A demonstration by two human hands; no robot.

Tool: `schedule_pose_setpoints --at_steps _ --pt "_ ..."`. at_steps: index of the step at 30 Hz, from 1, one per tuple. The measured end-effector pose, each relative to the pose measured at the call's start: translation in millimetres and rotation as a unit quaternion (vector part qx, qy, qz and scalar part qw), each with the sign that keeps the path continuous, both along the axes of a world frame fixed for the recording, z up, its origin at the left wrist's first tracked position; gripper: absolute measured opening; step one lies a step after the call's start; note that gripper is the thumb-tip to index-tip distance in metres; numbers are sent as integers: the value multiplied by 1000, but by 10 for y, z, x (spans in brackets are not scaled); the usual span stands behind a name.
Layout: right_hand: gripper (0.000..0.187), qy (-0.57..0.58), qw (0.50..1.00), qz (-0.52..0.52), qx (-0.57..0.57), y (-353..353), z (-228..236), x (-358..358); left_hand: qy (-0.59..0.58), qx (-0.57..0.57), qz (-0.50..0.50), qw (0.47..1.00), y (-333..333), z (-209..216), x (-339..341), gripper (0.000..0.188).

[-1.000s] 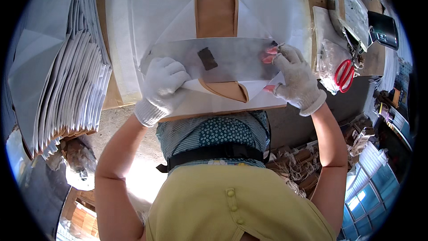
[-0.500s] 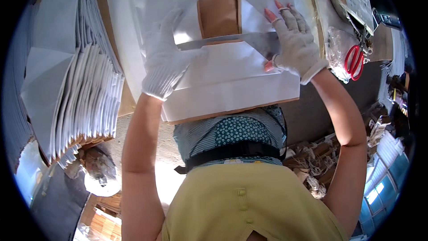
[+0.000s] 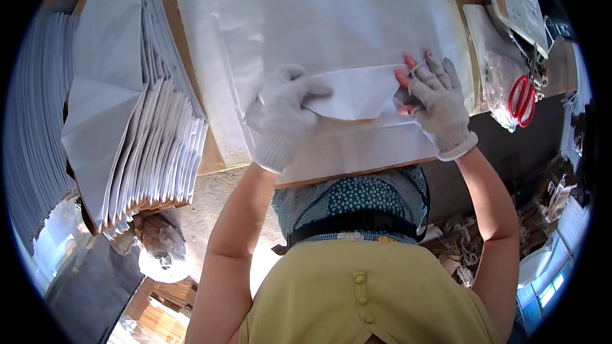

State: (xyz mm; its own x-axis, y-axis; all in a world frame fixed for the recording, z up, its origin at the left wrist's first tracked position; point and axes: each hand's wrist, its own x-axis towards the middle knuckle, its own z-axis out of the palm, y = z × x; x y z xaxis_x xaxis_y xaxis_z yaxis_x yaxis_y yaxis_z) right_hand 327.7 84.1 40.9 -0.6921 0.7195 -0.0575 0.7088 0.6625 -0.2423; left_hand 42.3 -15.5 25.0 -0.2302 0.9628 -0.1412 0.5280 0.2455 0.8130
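A large white paper sheet with a brown underside [image 3: 357, 153] lies on the work surface in front of me. Across its middle, a white flap [image 3: 357, 92] is folded down toward me, showing a thin brown lower edge. My left hand [image 3: 287, 105], in a white knit glove, is curled at the flap's left end, thumb and fingers closed on the paper. At the other end my right hand [image 3: 438, 102], in a glove with bare fingertips, lies with fingers spread on the paper. Grey corners of a flat strip show beside both hands; the flap hides its middle.
On the left stands a thick stack of folded white paper pieces [image 3: 156, 146]. Red-handled scissors [image 3: 523, 100] lie at the right beside clear plastic wrapping [image 3: 500, 86]. A white bag [image 3: 164, 261] sits low on the left, and scraps [image 3: 462, 236] litter the floor at right.
The flap has come down over the brown opening and the grey strip's middle. My left hand has moved right and toward me, from flat to curled. My right hand has shifted slightly nearer.
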Motion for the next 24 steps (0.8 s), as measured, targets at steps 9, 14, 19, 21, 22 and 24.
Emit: schedule_pose_setpoints --at_steps 9,14,19,21,22,24 --pt "39 154 983 98 9 -50 -129 -748 173 72 -107 977 -108 111 -53 38" --pt "43 168 986 19 13 -156 -143 -950 305 151 -33 940 -78 -107 157 42" --pt "41 188 981 5 55 -157 -213 -1074 324 164 -20 931 113 -2 338 37" --pt "40 187 980 51 50 -116 -196 -935 295 168 -48 939 2 0 190 35" --pt "39 185 978 84 47 -54 -193 -799 288 178 -56 939 -45 -25 59 34" --pt "38 197 968 140 61 142 -198 -533 249 211 -52 944 -228 -98 -270 35"
